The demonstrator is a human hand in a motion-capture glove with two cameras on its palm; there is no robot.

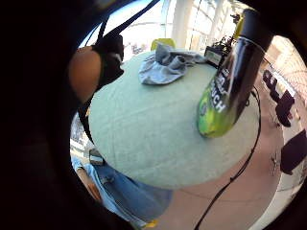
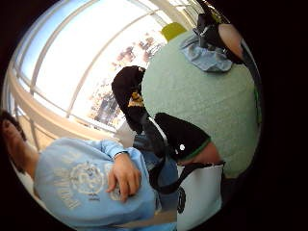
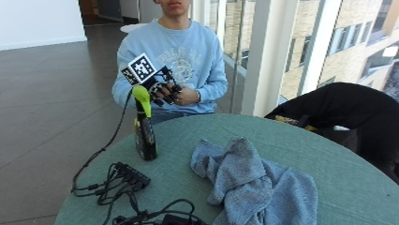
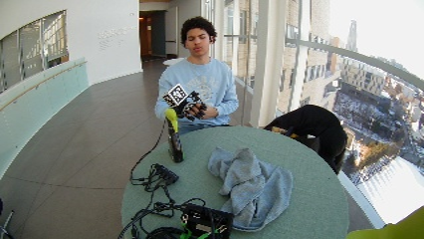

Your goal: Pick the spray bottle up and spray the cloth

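A black spray bottle [image 3: 145, 131] with a yellow-green trigger head stands upright near the left edge of the round green table [image 3: 299, 140]. My gloved right hand [image 3: 163, 89] hovers just behind and above the bottle's head, fingers loosely curled, holding nothing. In the little finger side palm view the bottle [image 1: 230, 81] looms close, apart from the palm. A crumpled grey-blue cloth [image 3: 249, 183] lies in the middle of the table, to the bottle's right. The bare left hand [image 3: 187, 96] rests against the person's belly.
A black power strip with tangled cables [image 3: 128, 176] lies on the table in front of the bottle. A black box [image 4: 205, 219] sits at the near edge. A black jacket [image 3: 349, 112] hangs over a chair at the right. Window frames stand behind.
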